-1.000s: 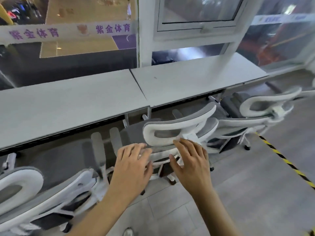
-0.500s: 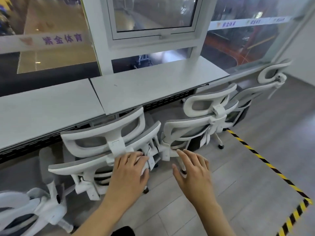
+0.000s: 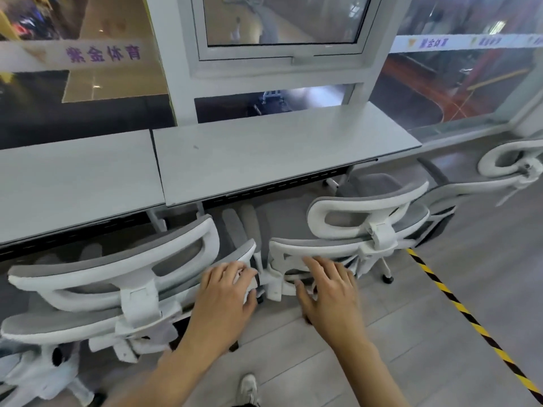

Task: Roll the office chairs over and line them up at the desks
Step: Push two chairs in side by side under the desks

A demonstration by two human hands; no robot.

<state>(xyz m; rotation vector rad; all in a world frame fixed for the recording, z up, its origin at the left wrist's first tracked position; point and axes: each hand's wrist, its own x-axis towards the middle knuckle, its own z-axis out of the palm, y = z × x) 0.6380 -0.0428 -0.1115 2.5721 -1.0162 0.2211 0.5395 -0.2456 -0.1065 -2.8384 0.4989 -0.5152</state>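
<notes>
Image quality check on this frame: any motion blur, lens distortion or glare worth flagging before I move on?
Head view: wide-angle bending curves the desk edge and the window frame. Motion blur smears the chair at far left and softens the left hand and right hand. Reflections wash over the window glass, so the court beyond is hazy. Light on the desks is even, with no hard shadows.

Office: desks [image 3: 279,154], swivel chairs [image 3: 367,227]

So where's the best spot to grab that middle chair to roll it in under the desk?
Probably the white top rail of the middle chair's backrest, taken from behind, where the person stands. The rail curves across as a wide bar, and the back faces away from the desk. The right hand is already at its left end.
</notes>
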